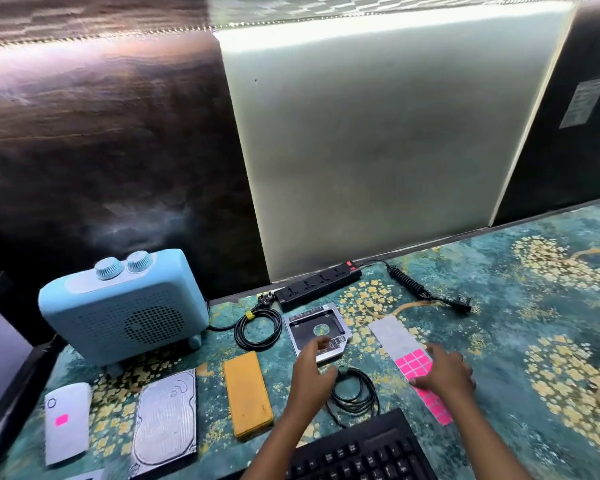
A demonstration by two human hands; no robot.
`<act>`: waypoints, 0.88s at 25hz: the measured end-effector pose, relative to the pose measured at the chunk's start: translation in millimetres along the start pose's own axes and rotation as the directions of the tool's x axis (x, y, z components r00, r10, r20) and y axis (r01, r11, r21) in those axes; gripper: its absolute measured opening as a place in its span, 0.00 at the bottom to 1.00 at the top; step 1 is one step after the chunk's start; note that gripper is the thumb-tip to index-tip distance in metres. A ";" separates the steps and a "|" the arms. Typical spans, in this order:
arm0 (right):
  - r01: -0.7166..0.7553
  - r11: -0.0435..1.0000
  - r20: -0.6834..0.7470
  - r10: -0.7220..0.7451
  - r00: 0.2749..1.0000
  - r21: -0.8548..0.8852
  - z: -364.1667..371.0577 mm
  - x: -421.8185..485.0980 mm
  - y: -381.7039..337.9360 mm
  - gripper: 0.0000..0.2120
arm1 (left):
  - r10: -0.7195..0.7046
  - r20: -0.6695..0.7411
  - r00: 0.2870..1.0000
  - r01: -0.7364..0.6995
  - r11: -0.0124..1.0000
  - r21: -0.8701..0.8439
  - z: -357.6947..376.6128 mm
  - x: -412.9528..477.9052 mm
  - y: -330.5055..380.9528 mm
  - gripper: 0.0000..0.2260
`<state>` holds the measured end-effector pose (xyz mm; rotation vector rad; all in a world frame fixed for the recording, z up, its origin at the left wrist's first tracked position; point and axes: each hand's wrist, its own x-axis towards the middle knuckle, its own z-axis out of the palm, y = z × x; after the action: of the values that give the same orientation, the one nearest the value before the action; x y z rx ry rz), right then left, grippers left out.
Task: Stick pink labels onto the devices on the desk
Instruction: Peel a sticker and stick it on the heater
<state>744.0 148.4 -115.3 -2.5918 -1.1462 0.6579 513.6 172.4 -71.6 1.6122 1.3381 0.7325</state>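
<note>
teal tabletop (506,344), one pink label (62,419) on the white device (70,445), others bare. left hand (310,370) hovers relaxed, right hand (447,374) flat on label sheet (392,332)

Bright overhead strip glare, motion blur, wide-angle edge warping.
</note>
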 end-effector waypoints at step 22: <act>0.297 0.371 0.086 -0.739 0.668 0.880 34.9 -189.8 -162.2 0.12 | -0.091 -0.179 0.980 -0.015 0.855 -0.519 -156.4 -91.0 -23.7 0.08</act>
<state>510.6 116.3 -25.7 -1.1374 -1.2852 1.3041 345.8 125.7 -16.9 1.0959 1.1695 1.1433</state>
